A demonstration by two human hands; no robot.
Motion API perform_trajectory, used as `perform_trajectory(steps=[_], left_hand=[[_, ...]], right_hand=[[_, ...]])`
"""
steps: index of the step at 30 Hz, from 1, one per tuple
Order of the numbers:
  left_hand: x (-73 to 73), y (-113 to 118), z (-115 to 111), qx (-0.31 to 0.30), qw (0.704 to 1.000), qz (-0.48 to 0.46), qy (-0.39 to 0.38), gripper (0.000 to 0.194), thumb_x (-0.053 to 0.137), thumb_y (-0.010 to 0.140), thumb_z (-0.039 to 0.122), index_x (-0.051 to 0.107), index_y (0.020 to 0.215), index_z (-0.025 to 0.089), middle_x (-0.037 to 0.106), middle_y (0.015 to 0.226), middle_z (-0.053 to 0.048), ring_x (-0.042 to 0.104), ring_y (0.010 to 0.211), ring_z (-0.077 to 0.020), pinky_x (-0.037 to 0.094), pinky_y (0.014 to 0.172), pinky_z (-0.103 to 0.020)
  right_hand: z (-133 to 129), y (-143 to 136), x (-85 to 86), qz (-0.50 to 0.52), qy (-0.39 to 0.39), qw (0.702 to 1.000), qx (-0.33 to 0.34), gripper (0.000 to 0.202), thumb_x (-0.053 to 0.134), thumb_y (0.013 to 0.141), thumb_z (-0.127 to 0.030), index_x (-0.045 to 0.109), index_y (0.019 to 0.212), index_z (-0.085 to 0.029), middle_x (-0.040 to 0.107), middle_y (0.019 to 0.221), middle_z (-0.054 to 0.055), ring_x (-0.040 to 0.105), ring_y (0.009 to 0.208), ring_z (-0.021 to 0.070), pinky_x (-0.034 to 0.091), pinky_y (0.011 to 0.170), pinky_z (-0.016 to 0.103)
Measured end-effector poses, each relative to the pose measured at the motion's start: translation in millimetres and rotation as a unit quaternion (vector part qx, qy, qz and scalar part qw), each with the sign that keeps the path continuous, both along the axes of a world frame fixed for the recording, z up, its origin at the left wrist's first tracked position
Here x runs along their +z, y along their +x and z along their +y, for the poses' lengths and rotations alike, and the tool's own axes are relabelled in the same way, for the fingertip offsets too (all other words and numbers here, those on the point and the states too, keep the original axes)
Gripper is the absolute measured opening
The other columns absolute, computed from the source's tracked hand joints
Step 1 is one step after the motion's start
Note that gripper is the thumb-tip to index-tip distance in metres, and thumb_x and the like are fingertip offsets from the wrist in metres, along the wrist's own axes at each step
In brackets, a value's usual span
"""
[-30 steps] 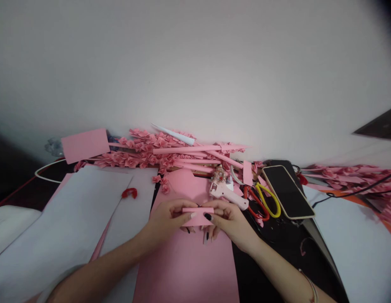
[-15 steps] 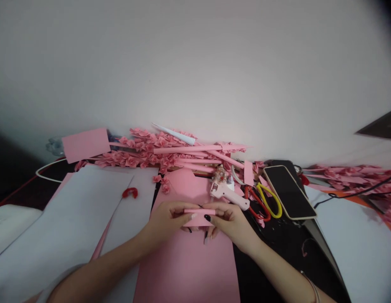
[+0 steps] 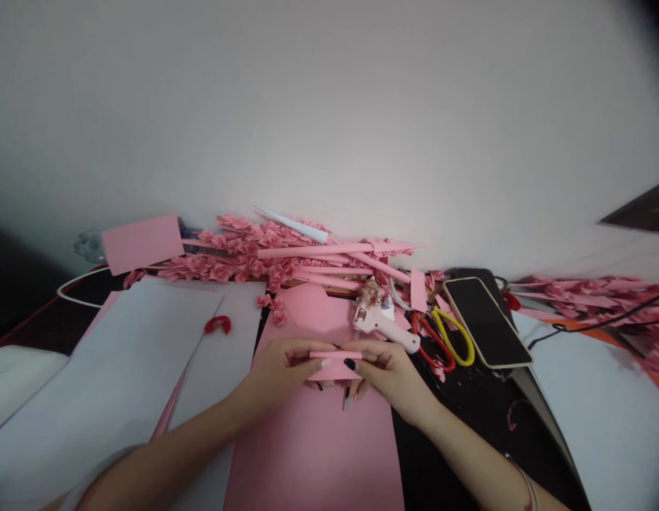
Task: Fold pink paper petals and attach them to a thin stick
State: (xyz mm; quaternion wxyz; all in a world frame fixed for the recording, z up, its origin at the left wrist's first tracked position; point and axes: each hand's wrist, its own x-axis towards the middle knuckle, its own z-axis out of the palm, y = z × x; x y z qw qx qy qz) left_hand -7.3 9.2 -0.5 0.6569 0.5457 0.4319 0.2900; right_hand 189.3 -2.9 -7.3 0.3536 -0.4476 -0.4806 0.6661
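Fingers of the left hand (image 3: pixel 286 365) and right hand (image 3: pixel 387 369) grasp a small pink paper strip (image 3: pixel 335 367) at its two ends, thumbs on its near face, just below the centre of the frame. Its upper edge is folded or rolled; which of the two, I cannot tell. Beneath lies a large pink sheet (image 3: pixel 318 454), running to the bottom edge. Just above the right hand sits a pale pink glue gun (image 3: pixel 387 328), with a red handle loop (image 3: pixel 445 355) and a yellow handle loop (image 3: pixel 460 339) to its right, then a phone (image 3: pixel 487 323) on the dark counter (image 3: pixel 467 433). White paper (image 3: pixel 121 348) covers the lower left, a red piece (image 3: pixel 217 325) on it. Farther up, pink paper flowers (image 3: pixel 238 248) lie along the wall (image 3: pixel 329 106), under a white paper cone (image 3: pixel 297 226)
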Motion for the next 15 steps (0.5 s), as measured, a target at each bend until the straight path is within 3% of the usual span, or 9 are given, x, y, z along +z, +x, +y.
perform_trajectory(steps=[15], left_hand=[[2.6, 0.0, 0.9, -0.006, 1.0, -0.002, -0.007, 0.032, 0.055, 0.078, 0.024, 0.068, 0.107, 0.017, 0.072, 0.089, -0.005, 0.065, 0.077, -0.0194, 0.052, 0.067, -0.028]], right_hand=[[0.0, 0.4, 1.0, -0.002, 0.003, 1.0, -0.005, 0.037, 0.068, 0.074, -0.03, 0.066, 0.108, -0.016, 0.068, 0.06, 0.001, 0.066, 0.048, 0.0141, 0.054, 0.048, 0.024]])
